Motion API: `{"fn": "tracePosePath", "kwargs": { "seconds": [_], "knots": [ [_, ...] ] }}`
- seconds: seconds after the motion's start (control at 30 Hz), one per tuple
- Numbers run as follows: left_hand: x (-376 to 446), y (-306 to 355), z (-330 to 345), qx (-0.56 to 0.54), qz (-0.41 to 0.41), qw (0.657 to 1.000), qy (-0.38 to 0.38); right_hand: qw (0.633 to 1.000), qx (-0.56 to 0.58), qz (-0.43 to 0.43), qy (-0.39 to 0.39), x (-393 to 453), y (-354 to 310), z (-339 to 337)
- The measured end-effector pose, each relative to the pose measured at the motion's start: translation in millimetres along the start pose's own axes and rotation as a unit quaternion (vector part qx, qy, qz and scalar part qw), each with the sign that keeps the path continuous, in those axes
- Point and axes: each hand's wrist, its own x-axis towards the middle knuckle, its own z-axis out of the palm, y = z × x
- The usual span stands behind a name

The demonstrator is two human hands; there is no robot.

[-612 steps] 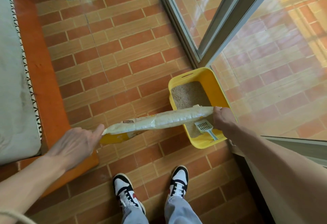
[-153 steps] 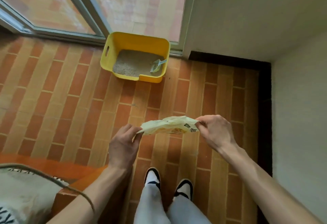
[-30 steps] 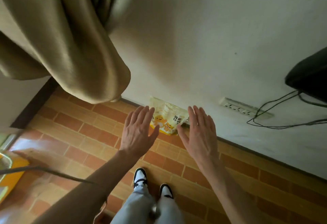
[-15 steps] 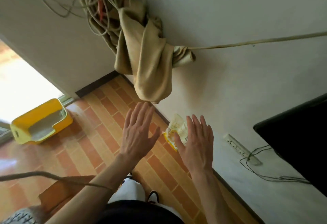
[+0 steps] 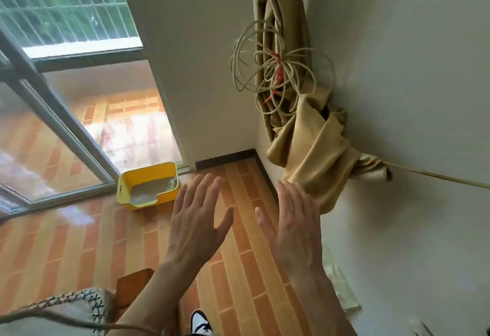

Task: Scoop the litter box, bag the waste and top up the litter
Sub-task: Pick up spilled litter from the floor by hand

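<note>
The yellow litter box (image 5: pixel 127 190) sits on the brick-pattern floor against the glass door, with pale litter (image 5: pixel 148 190) inside. A scoop (image 5: pixel 173 182) leans at its right end. My left hand (image 5: pixel 197 223) and my right hand (image 5: pixel 293 225) are raised in front of me, palms forward, fingers spread, holding nothing. Both hands are well short of the box. The litter bag (image 5: pixel 340 286) lies blurred against the wall base, partly behind my right forearm.
A tied beige curtain (image 5: pixel 310 155) and a coil of cable (image 5: pixel 278 76) hang on the right wall. A sliding glass door (image 5: pixel 66 129) fills the left. An orange-edged seat with a patterned cushion (image 5: pixel 79 301) is at the lower left.
The view has swung up and left: the litter box now lies ahead of my hands, and the bag has dropped behind my right arm. My hands stay spread and empty.
</note>
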Motion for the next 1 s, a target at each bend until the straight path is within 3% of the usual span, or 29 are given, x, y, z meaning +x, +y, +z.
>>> {"fn": "tracePosePath", "kwargs": {
  "seconds": [0.2, 0.43, 0.8, 1.0],
  "knots": [
    [11.0, -47.5, -33.0, 0.027, -0.081, 0.996, 0.039, 0.995, -0.005, -0.095, -0.028, 51.5, -57.7, 17.2],
    [34.7, -110.9, -50.3, 0.025, -0.142, 0.986, 0.082, 0.987, 0.028, -0.145, -0.059, 99.9, -115.6, 44.6],
    [62.2, -202.9, -53.5, 0.034, -0.222, 0.970, 0.095, 0.965, 0.073, -0.230, -0.103, 159.5, -211.8, 99.3],
    [65.9, -248.3, -44.2, 0.061, -0.274, 0.958, 0.063, 0.944, 0.077, -0.290, -0.139, 198.5, -254.7, 132.9]
  ]
}}
